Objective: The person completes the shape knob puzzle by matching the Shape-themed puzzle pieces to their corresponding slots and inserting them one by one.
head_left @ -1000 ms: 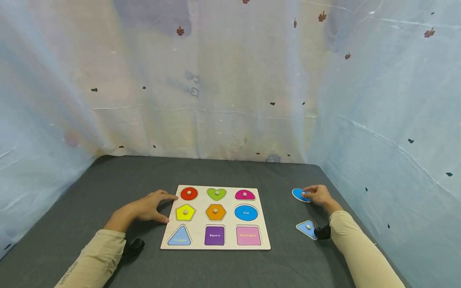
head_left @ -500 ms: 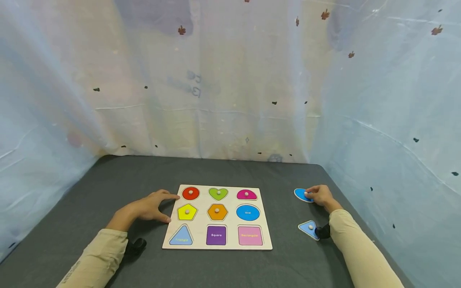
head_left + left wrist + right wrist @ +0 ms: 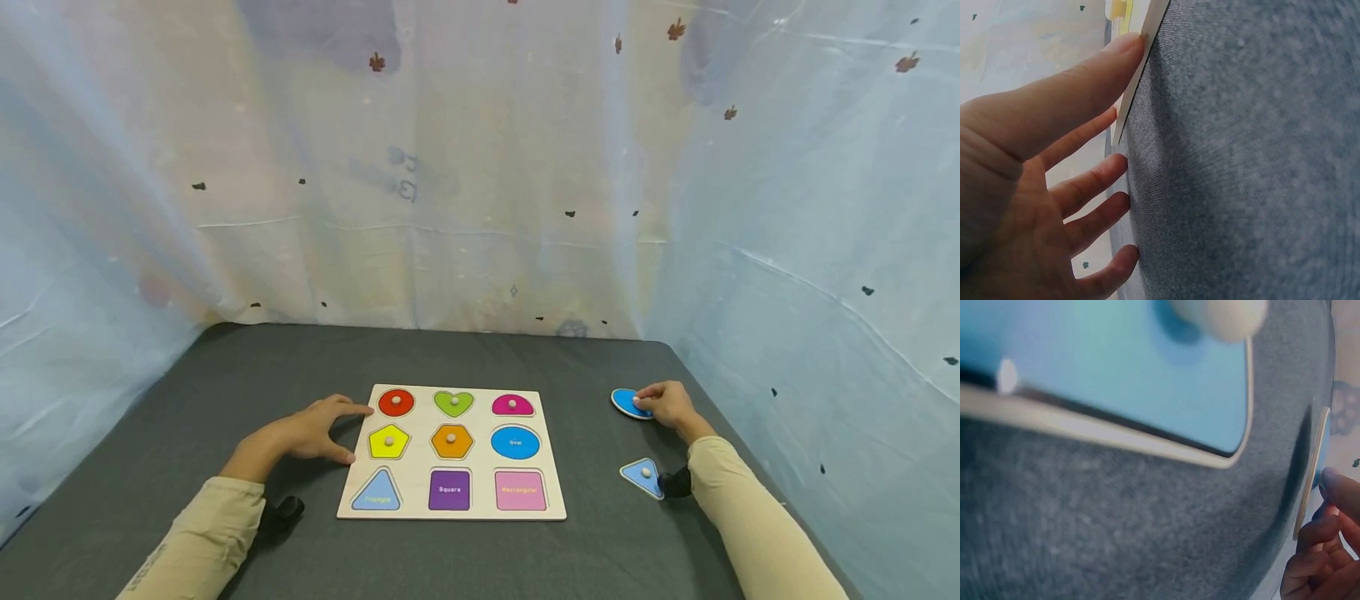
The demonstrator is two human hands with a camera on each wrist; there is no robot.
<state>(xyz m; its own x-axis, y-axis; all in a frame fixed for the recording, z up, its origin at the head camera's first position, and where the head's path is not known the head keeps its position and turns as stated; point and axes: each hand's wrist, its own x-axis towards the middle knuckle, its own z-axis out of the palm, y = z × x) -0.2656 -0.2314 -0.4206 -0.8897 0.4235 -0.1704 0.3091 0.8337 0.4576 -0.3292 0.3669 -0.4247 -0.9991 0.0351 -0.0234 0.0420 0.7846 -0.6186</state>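
Observation:
A wooden shape puzzle board lies on the dark cloth. Against its left edge rest the thumb and a fingertip of my left hand, the other fingers spread beyond the board's corner in the left wrist view. At the right, my right hand pinches the blue oval puzzle piece by its small knob. In the right wrist view the oval piece shows edge-on, with a dark shadow beside it on the cloth. The light-blue triangle piece lies flat below that hand, near the black wrist strap.
The board's top row bears a red circle, a green heart and a pink half-circle. Bare printed spaces include the oval recess and triangle recess. Pale curtains enclose the table's back and sides.
The oval piece has risen slightly in my right hand, and more of its pale edge shows. My left hand stays at the board's edge. The head view has shifted a little.

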